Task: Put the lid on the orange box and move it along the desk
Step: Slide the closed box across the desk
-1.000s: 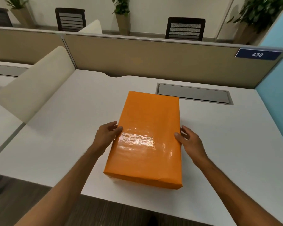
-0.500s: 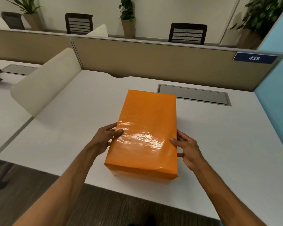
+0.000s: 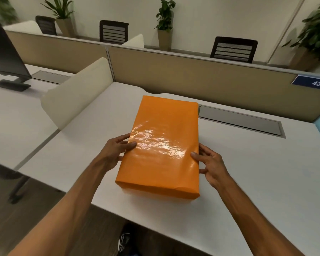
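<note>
A glossy orange box [image 3: 161,143] with its lid on sits on the white desk [image 3: 257,172], its long side running away from me. My left hand [image 3: 116,150] grips its left side, thumb on the top and fingers down the wall. My right hand [image 3: 211,163] clasps the right side the same way, thumb resting on the lid's edge. The near end of the box looks slightly raised off the desk, with a shadow under it.
A grey cable flap [image 3: 240,120] is set into the desk behind the box on the right. A cream divider [image 3: 76,95] stands to the left, a beige partition [image 3: 192,74] runs along the back. A monitor [image 3: 4,58] stands on the neighbouring desk.
Both hands have closed in from beside the box onto its sides. The box has shifted a little and its near end appears lifted; my view has swung left.
</note>
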### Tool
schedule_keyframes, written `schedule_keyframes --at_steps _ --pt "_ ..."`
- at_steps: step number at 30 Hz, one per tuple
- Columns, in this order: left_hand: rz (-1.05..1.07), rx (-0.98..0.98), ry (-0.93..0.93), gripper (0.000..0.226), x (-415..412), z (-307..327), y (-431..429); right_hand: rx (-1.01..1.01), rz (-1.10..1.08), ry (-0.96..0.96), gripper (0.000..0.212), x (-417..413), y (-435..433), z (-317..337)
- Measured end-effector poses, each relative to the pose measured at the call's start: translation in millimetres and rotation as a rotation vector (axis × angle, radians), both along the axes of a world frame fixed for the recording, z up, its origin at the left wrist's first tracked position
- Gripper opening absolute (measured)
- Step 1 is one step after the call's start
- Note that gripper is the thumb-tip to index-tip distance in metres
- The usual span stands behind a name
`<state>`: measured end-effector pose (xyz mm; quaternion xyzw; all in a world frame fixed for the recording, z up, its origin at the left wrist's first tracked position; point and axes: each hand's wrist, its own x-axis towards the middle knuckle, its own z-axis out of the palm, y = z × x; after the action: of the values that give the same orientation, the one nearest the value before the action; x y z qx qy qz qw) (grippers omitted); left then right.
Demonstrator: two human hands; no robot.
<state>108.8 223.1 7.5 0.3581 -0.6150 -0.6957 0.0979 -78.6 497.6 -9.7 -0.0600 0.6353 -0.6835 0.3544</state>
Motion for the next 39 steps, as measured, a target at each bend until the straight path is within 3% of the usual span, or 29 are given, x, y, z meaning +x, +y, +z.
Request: schedule_keyframes --at_steps 16,25,31,39 --pt "-0.049 -0.02 -0.008 0.038 -19.3 6.3 -248.2 0.006 -0.078 0.002 0.064 -0.9 -238.9 -0.3" --pt "-0.043 -0.075 -0.096 0.046 -58.4 -4.4 -387.5 0.036 -0.123 -0.006 0.065 -21.3 -375.0 -8.5" --pt "-0.047 -0.109 -0.148 0.047 -88.8 -15.4 -452.3 0.055 -0.12 0.001 0.065 -40.4 -442.2 -19.7" --pt "-0.068 -0.136 -0.15 0.043 -115.5 -15.7 -496.6 0.061 -0.117 0.036 0.048 -64.8 -489.7 -29.0"
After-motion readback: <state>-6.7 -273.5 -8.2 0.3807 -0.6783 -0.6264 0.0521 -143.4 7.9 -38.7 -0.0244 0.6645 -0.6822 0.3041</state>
